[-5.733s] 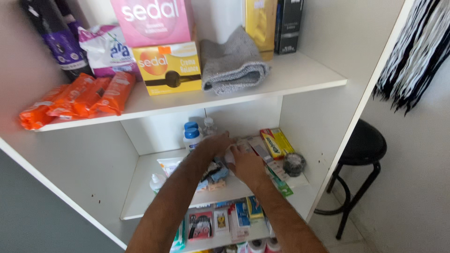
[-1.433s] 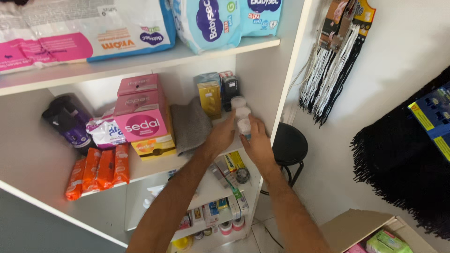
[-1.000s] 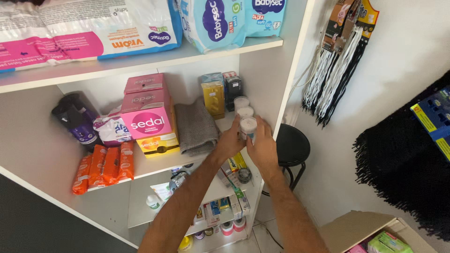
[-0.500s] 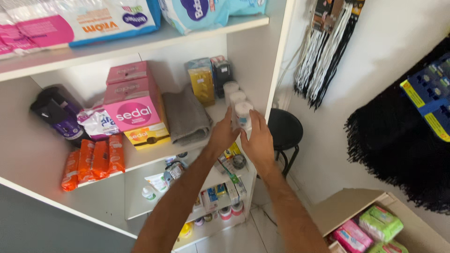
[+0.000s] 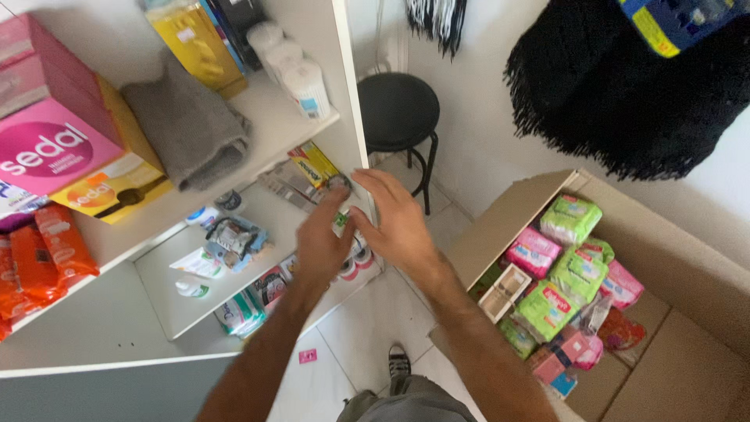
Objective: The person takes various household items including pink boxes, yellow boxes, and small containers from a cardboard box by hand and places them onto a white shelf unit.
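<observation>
Both my hands hang empty in front of a white shelf unit (image 5: 344, 94). My left hand (image 5: 324, 242) has loosely spread fingers near the lower shelf edge. My right hand (image 5: 394, 223) is open, fingers apart, just beside it. Three small white bottles (image 5: 293, 66) stand in a row on the upper shelf at its right end, apart from both hands. A folded grey towel (image 5: 191, 133) lies left of them. Pink and yellow boxes (image 5: 70, 156) stand further left.
An open cardboard box (image 5: 664, 312) on the floor at the right holds several green and pink soft packs (image 5: 562, 266). A black round stool (image 5: 398, 109) stands behind the shelf unit. Small packets and tubes (image 5: 234, 242) crowd the lower shelves. A black fringed cloth (image 5: 617, 86) hangs above.
My hands let go of the white bottles, which stay on the upper shelf, and dropped down away from them. My view has tilted down and right toward the cardboard box.
</observation>
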